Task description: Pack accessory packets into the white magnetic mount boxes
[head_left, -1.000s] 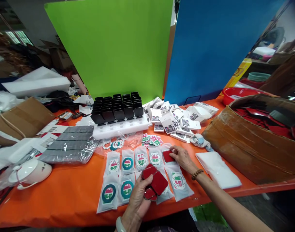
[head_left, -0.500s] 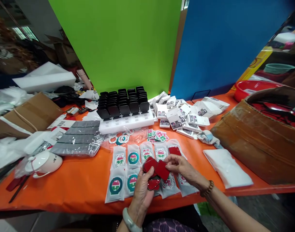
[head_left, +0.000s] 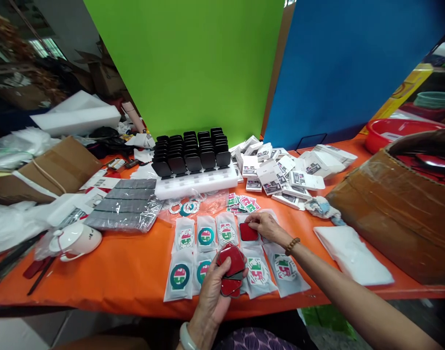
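Observation:
My left hand (head_left: 212, 290) is closed round a fanned stack of glossy red, dark-edged square pieces (head_left: 231, 262), low over the front of the table. Out to the right, my right hand (head_left: 269, 228) pinches the edge of a single red square piece (head_left: 248, 233), which lies over a frosted pouch in the back row. Two rows of these frosted pouches (head_left: 259, 288) spread across the orange cover. Round green rings and pink-and-green "15" stickers (head_left: 179, 276) show on several of them. The stack and my left hand partly hide the front middle pouches.
Loose stickers (head_left: 247, 203) lie behind the pouches. Further back stand black stands in a white foam tray (head_left: 196, 187) and a heap of small white boxes (head_left: 269, 176). A cardboard box (head_left: 393, 209) and white foam sheets (head_left: 353, 255) sit right; a white pot (head_left: 76, 239) sits left.
My right hand has carried a red square piece away from the stack to a back-row pouch. My left hand keeps the stack, and the view has shifted slightly.

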The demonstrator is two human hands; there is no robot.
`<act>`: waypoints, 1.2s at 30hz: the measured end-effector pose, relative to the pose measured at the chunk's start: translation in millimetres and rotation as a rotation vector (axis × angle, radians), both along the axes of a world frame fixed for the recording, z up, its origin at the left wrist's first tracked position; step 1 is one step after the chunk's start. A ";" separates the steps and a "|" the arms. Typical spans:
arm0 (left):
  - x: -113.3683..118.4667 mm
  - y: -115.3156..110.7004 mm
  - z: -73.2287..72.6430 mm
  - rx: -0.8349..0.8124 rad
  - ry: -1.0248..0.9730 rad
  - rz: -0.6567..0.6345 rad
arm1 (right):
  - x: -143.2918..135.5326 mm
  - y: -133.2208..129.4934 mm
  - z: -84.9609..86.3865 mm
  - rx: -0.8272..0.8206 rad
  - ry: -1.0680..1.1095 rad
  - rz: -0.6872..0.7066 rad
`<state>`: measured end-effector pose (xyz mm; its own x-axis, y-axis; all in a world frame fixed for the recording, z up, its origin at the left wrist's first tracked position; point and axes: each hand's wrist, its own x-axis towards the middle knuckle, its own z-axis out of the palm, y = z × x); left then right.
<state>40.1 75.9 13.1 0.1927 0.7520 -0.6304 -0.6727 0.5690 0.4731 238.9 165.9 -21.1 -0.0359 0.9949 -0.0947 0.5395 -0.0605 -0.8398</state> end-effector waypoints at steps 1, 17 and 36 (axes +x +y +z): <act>-0.7 0.1 0.0 0.017 0.012 0.000 | -1.0 -0.5 -2.0 0.014 -0.025 -0.011; -3.0 3.5 -4.9 0.090 0.045 0.048 | -52.0 -56.7 22.6 -0.362 0.606 0.105; -34.2 -13.9 -7.8 -0.102 0.055 0.188 | -58.9 15.9 -12.4 -0.031 -0.114 0.174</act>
